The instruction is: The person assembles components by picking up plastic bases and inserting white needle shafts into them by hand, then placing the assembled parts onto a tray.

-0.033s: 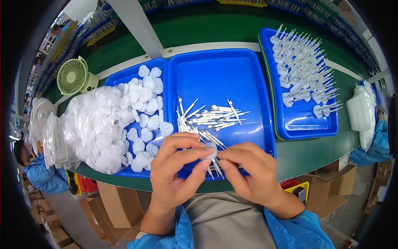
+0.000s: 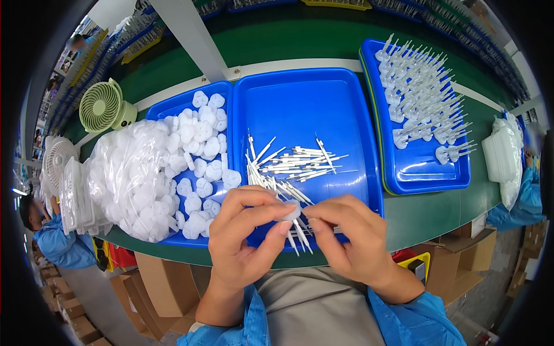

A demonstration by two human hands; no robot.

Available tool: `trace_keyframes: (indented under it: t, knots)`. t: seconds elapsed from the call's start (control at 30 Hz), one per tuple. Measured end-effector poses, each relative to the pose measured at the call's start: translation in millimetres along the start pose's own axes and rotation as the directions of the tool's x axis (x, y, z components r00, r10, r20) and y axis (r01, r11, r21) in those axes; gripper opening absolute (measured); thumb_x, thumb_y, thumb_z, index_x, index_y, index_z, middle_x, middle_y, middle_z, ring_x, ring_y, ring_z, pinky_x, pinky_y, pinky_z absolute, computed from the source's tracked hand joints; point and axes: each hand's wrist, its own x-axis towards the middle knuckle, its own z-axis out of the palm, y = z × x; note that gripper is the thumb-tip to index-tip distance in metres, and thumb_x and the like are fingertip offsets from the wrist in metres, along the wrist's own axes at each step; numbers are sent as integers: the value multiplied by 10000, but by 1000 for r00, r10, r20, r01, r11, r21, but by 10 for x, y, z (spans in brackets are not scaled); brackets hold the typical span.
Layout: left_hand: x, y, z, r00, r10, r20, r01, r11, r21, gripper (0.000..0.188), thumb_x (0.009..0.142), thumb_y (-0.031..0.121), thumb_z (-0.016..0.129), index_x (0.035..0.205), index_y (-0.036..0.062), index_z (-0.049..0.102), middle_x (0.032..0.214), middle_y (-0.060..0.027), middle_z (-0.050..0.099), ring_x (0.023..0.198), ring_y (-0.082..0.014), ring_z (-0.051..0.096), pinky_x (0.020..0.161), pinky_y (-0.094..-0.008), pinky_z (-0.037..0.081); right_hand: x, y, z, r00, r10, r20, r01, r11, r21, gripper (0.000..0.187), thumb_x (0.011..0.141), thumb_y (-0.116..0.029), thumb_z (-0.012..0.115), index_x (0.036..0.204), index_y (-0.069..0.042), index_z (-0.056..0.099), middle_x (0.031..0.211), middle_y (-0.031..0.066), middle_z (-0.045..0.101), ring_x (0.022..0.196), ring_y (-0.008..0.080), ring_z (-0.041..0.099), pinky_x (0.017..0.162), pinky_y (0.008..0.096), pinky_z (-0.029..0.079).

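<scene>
Between the thumb and fingers of my left hand [image 2: 245, 230] is a white round plastic piece [image 2: 292, 212], held over the near edge of the middle tray. A few thin white rods [image 2: 300, 236] point down from beneath it toward me. Close against its right side, my right hand [image 2: 349, 230] has thumb and forefinger pinched together; what they grip is hidden. Loose white rods with thin tips [image 2: 300, 163] lie in a heap in the blue middle tray [image 2: 300, 104], beyond my hands. To the left, many white round pieces [image 2: 199, 130] spill from a clear bag [image 2: 130, 179].
A blue tray [image 2: 427, 176] at the right holds rows of white discs with upright rods [image 2: 415, 86]. Two small fans [image 2: 101, 106] stand at the far left. A plastic-wrapped white stack [image 2: 503, 158] sits at the right end. Cardboard boxes [image 2: 167, 285] are below the green table.
The fingertips of my right hand have shifted slightly at the disc. More of the rods beneath it shows, their ends a little nearer me. My left hand stays nearly still.
</scene>
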Motion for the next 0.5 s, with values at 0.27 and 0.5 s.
trace_keyframes:
  t: [0.27,0.5]
  knots:
    - [-85,60,51,966,-259,-6,255,954,-156,535,879,26,907,1366,-59,702,1152,-129,763,1067,-212,711,923,-327,548,112,92,-161,973,-169,158,196,965,-174,506,849,-75,893,1338,-88,767,1057,91,726,854,291,729,742,385,588]
    - [-54,-308,-608,981,-68,-179,171,730,661,503,931,25,818,1415,13,681,1406,-187,682,1304,-367,638,1135,-452,488,124,539,-1262,924,172,-341,-349,745,-569,431,906,28,856,1325,-15,766,1077,111,783,793,160,614,690,334,510]
